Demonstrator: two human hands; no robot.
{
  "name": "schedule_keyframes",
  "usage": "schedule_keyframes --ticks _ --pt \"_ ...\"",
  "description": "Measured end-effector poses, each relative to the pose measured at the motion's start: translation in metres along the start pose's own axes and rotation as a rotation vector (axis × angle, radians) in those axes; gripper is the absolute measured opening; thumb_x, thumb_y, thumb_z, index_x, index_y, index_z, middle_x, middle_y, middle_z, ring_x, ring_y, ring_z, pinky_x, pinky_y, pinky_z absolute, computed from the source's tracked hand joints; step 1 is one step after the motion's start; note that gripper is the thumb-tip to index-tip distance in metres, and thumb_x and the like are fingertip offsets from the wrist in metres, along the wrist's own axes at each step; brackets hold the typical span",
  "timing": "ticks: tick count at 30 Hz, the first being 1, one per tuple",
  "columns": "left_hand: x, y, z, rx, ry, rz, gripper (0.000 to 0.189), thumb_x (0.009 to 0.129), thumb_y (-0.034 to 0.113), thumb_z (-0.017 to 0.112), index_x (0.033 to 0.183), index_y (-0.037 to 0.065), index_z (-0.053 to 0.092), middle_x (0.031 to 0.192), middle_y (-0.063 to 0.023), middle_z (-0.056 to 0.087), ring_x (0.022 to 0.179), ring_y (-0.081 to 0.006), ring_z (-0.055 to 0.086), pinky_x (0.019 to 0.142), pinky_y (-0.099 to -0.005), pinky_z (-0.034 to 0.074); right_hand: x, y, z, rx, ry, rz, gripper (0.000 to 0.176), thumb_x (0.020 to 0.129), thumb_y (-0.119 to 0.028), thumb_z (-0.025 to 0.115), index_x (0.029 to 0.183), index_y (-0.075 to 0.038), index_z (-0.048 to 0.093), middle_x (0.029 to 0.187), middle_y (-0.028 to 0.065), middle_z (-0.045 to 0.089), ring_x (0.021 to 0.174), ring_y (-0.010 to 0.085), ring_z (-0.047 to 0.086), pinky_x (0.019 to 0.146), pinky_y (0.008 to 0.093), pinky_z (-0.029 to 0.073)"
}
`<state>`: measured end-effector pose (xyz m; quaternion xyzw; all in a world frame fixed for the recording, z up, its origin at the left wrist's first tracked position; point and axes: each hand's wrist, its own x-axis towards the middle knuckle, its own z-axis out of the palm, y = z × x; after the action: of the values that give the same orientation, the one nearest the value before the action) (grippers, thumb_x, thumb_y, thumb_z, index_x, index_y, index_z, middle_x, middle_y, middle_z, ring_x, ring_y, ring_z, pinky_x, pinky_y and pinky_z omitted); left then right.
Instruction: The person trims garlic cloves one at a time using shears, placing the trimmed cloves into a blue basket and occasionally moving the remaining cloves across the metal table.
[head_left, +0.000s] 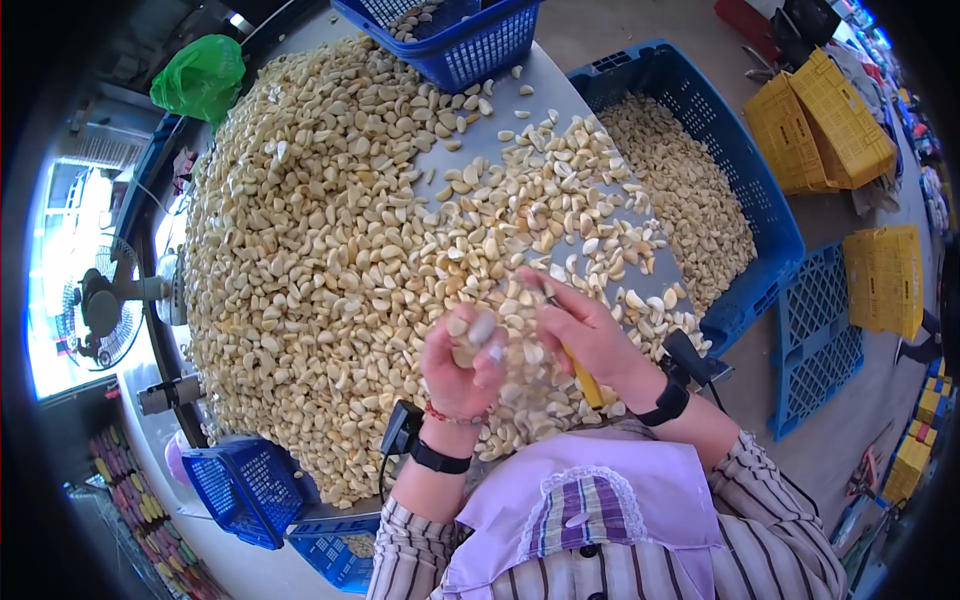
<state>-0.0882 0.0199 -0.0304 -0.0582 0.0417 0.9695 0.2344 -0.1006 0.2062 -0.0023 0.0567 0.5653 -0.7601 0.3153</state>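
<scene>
right hand (582,325) gripping yellow-handled tool (584,380)

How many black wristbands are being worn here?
2: the left wristband sits on the left wrist, the right wristband on the right wrist. Any under the striped sleeves would be hidden.
</scene>
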Motion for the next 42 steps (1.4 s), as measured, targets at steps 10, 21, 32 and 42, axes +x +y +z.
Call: schedule_keyframes --ticks 10,21,32,42 --pt "0.139 0.116 -0.041 2.517 0.479 0.328 0.024 0.085 0.03 0.061 0.099 0.012 0.069 0.086 -0.0121 0.062 0.073 -0.0303 0.063 0.064 -0.0375 0.051 0.006 -0.007 -0.006 0.065 0.047 -0.011 0.048 0.095 -0.021 0.048 0.142 -0.015 0.037 0.07 -0.0005 0.05 0.047 0.0033 0.044 0.044 0.0172 0.038" --pt "0.107 0.105 -0.046 1.649 0.754 0.099 0.017 0.083 0.013 0.065 0.096 0.002 0.067 0.085 -0.006 0.06 0.062 -0.0121 0.052 0.059 -0.025 0.044 -0.004 -0.006 -0.009 0.026 0.069 -0.085 0.049 0.095 -0.02 0.051 0.142 -0.015 0.038 0.073 -0.0016 0.052 0.049 0.0014 0.044 0.045 0.0164 0.039" --pt "0.121 0.098 -0.036 2.752 0.404 0.362 0.016 0.082 0.014 0.055 0.091 0.015 0.068 0.102 -0.0079 0.06 0.077 -0.0313 0.063 0.066 -0.0416 0.051 -0.01 -0.011 0.008 -0.092 0.021 -0.074 0.049 0.094 -0.023 0.051 0.141 -0.014 0.039 0.083 -0.0029 0.052 0.065 0.0014 0.049 0.048 0.0171 0.044" --pt "0.072 0.075 0.004 1.432 0.568 0.057 0.022 0.083 0.017 0.069 0.098 0.001 0.065 0.063 0.0058 0.052 0.05 -0.0002 0.042 0.044 -0.0153 0.03 -0.02 -0.011 0.003 -0.158 0.11 -0.054 0.057 0.092 -0.024 0.056 0.143 -0.011 0.034 0.083 -0.0025 0.053 0.066 0.0032 0.051 0.055 0.0189 0.047"
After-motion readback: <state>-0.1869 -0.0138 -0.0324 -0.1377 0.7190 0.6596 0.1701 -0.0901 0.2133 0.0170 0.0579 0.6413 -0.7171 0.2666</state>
